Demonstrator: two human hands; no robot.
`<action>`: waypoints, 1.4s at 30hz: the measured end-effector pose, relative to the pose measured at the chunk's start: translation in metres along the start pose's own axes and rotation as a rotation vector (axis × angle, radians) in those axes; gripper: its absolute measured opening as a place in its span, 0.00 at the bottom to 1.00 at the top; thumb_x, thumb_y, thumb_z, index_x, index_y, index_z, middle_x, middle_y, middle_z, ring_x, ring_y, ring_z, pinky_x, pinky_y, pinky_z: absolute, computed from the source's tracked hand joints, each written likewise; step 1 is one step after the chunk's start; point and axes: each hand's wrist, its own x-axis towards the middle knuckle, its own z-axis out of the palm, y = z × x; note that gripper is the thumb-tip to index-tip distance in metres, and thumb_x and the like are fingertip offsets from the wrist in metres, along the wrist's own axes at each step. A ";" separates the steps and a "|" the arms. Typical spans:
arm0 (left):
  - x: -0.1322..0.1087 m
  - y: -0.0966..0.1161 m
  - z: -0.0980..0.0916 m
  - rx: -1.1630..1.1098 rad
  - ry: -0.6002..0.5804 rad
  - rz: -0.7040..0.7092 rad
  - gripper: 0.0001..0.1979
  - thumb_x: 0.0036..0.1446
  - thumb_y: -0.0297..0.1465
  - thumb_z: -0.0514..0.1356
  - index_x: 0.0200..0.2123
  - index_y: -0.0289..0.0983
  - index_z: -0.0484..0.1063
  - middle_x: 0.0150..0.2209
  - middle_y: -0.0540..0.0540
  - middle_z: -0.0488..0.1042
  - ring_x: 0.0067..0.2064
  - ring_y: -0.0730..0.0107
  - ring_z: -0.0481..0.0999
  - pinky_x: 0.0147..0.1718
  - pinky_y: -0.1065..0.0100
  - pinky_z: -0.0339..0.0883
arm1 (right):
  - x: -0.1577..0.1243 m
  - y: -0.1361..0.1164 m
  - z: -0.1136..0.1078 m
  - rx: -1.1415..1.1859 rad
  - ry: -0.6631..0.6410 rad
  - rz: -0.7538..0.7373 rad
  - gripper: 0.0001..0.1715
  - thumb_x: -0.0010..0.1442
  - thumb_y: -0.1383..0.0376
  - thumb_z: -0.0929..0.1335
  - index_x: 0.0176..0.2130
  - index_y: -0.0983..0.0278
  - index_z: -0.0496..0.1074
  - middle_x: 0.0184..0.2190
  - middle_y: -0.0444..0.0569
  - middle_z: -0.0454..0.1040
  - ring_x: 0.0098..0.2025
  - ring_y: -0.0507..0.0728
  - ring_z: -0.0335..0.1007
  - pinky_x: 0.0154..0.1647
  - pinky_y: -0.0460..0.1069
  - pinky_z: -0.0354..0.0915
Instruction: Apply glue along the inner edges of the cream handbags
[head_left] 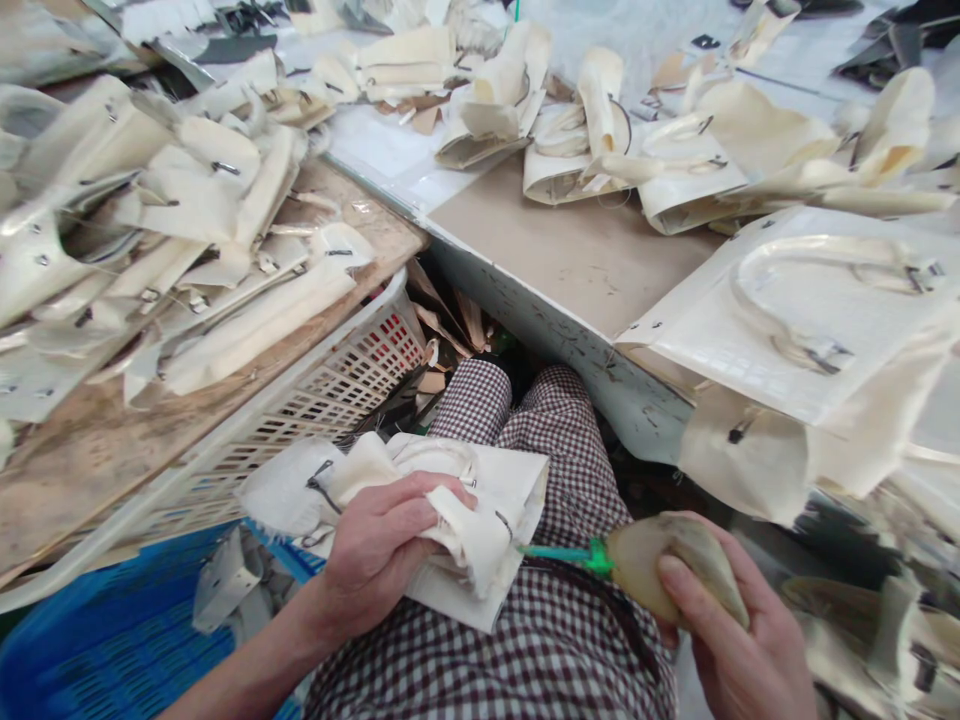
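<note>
On my lap lies a cream bag piece (517,480) with a handle, small metal fittings and a frayed edge. My left hand (390,540) is closed over it, fingers wrapped round a folded-up flap (469,535). My right hand (739,600) grips a yellowish squeeze bottle (652,570) lying on its side. Its green nozzle (566,553) points left, and the tip is at the right edge of the flap. I cannot tell whether the tip touches the material.
Similar cream pieces are heaped on the wooden board (67,490) at left and along the table (570,260) ahead. A larger bag panel (862,350) overhangs the table's right edge. A white basket (300,380) and a blue basket (82,650) holding scraps stand at my left.
</note>
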 end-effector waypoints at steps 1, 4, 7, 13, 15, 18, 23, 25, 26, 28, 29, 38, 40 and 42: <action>0.000 0.000 0.000 0.000 -0.001 -0.003 0.13 0.58 0.16 0.57 0.35 0.36 0.78 0.38 0.44 0.84 0.39 0.65 0.84 0.41 0.70 0.78 | -0.001 0.000 0.001 0.035 -0.025 0.020 0.31 0.52 0.46 0.73 0.49 0.62 0.74 0.39 0.49 0.80 0.34 0.62 0.76 0.22 0.48 0.68; 0.001 0.001 0.000 0.012 -0.003 -0.017 0.13 0.58 0.16 0.56 0.35 0.36 0.78 0.37 0.43 0.84 0.38 0.65 0.84 0.40 0.71 0.78 | 0.000 -0.001 0.003 0.026 -0.025 0.028 0.31 0.52 0.46 0.73 0.48 0.62 0.74 0.39 0.50 0.81 0.36 0.62 0.77 0.24 0.48 0.70; 0.001 0.002 0.000 0.019 0.001 -0.029 0.13 0.57 0.16 0.56 0.35 0.36 0.78 0.37 0.44 0.84 0.37 0.66 0.84 0.38 0.73 0.78 | 0.003 -0.001 0.004 -0.057 0.040 -0.006 0.30 0.52 0.45 0.73 0.47 0.62 0.74 0.39 0.49 0.80 0.39 0.62 0.76 0.30 0.47 0.72; 0.002 0.002 0.001 0.014 0.023 -0.004 0.14 0.57 0.15 0.56 0.35 0.36 0.77 0.37 0.44 0.84 0.37 0.67 0.84 0.38 0.73 0.77 | 0.003 0.004 0.008 0.047 -0.011 0.011 0.32 0.51 0.45 0.73 0.48 0.62 0.74 0.40 0.48 0.81 0.38 0.62 0.76 0.28 0.47 0.71; 0.003 0.002 0.001 0.003 0.008 -0.009 0.14 0.57 0.15 0.56 0.35 0.36 0.78 0.36 0.43 0.84 0.37 0.66 0.84 0.38 0.73 0.78 | 0.005 0.003 0.009 0.022 0.024 0.010 0.31 0.51 0.45 0.73 0.47 0.62 0.74 0.39 0.48 0.80 0.37 0.61 0.76 0.27 0.47 0.71; 0.004 0.003 0.000 -0.004 0.004 -0.012 0.14 0.57 0.15 0.56 0.35 0.36 0.78 0.37 0.43 0.84 0.37 0.66 0.84 0.39 0.72 0.78 | 0.010 0.001 0.010 -0.041 0.097 -0.004 0.31 0.51 0.43 0.73 0.46 0.62 0.73 0.40 0.48 0.79 0.37 0.61 0.75 0.26 0.47 0.71; 0.006 0.002 -0.002 0.001 -0.005 -0.010 0.14 0.57 0.16 0.56 0.35 0.37 0.78 0.37 0.44 0.84 0.38 0.66 0.84 0.41 0.72 0.78 | 0.011 0.004 0.009 -0.056 0.079 -0.031 0.31 0.53 0.44 0.72 0.47 0.61 0.72 0.40 0.48 0.79 0.37 0.61 0.75 0.28 0.47 0.71; 0.006 0.002 -0.002 -0.004 -0.011 -0.004 0.14 0.58 0.16 0.56 0.36 0.37 0.78 0.37 0.44 0.84 0.39 0.66 0.84 0.41 0.72 0.78 | 0.011 0.006 0.009 -0.053 0.060 -0.037 0.31 0.53 0.44 0.71 0.48 0.61 0.72 0.40 0.48 0.79 0.38 0.61 0.75 0.29 0.47 0.71; 0.005 0.001 -0.001 -0.004 -0.009 -0.003 0.14 0.58 0.16 0.56 0.36 0.37 0.78 0.38 0.44 0.84 0.39 0.66 0.84 0.42 0.73 0.77 | 0.012 0.008 0.009 -0.056 0.054 -0.034 0.31 0.53 0.44 0.71 0.48 0.61 0.73 0.40 0.48 0.79 0.38 0.61 0.75 0.29 0.47 0.71; 0.004 0.001 0.000 -0.008 -0.009 0.003 0.14 0.59 0.16 0.56 0.38 0.37 0.78 0.38 0.45 0.84 0.39 0.67 0.84 0.41 0.74 0.77 | 0.016 0.011 0.009 -0.073 0.061 -0.028 0.32 0.53 0.43 0.72 0.48 0.61 0.73 0.40 0.48 0.79 0.39 0.61 0.75 0.30 0.47 0.70; 0.004 0.000 0.000 -0.015 -0.003 0.006 0.14 0.59 0.16 0.57 0.38 0.37 0.78 0.38 0.45 0.84 0.39 0.68 0.84 0.41 0.74 0.77 | 0.018 0.013 0.009 -0.085 0.071 -0.031 0.33 0.52 0.43 0.72 0.48 0.61 0.73 0.40 0.48 0.79 0.40 0.61 0.75 0.33 0.47 0.71; 0.003 -0.002 0.001 -0.018 -0.017 0.019 0.14 0.58 0.15 0.56 0.39 0.37 0.77 0.39 0.45 0.84 0.41 0.69 0.84 0.43 0.75 0.76 | 0.027 0.023 0.016 -0.030 0.120 -0.050 0.36 0.51 0.42 0.73 0.50 0.63 0.72 0.44 0.51 0.79 0.43 0.63 0.75 0.39 0.50 0.70; 0.004 -0.001 0.000 -0.012 -0.022 0.023 0.14 0.58 0.15 0.57 0.39 0.36 0.77 0.39 0.45 0.83 0.41 0.69 0.84 0.43 0.75 0.76 | 0.025 0.021 0.017 -0.004 0.116 -0.054 0.34 0.52 0.43 0.73 0.49 0.63 0.72 0.42 0.50 0.80 0.42 0.62 0.76 0.37 0.49 0.71; 0.005 -0.001 0.000 -0.001 -0.029 0.015 0.14 0.58 0.15 0.57 0.39 0.37 0.77 0.39 0.45 0.83 0.40 0.68 0.84 0.43 0.75 0.76 | 0.025 0.020 0.017 0.004 0.073 -0.047 0.33 0.52 0.43 0.72 0.48 0.62 0.73 0.41 0.49 0.80 0.40 0.63 0.76 0.33 0.49 0.70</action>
